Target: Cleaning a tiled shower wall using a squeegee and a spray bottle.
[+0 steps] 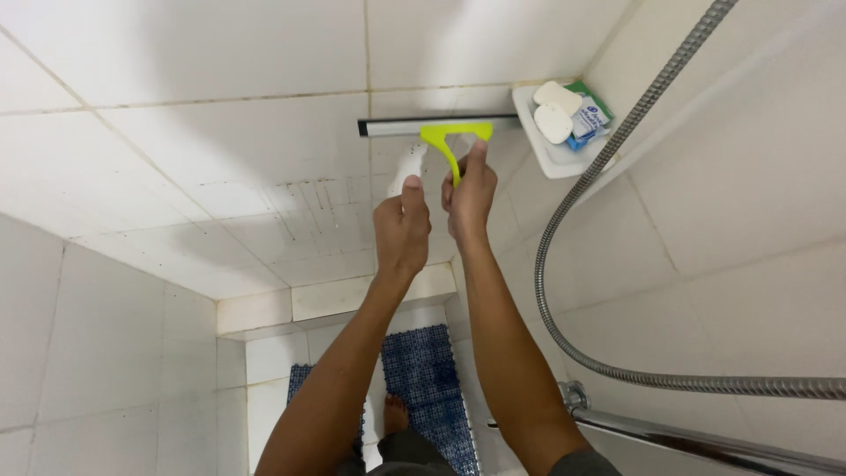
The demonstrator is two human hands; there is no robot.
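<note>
Against the white tiled shower wall, your two hands work close together but each on its own thing. Your left hand is wrapped around a white spray bottle, thumb up along its side, the bottle held just short of the tiles. Just beside it, your right hand is clamped on the stem of a lime-green squeegee, whose dark blade lies level and pressed flat on the wall above both hands. Further right, a white corner shelf holds soap bars and a small packet. A metal shower hose curves down the right wall to a chrome rail. Far below lies a blue floor mat.
</note>
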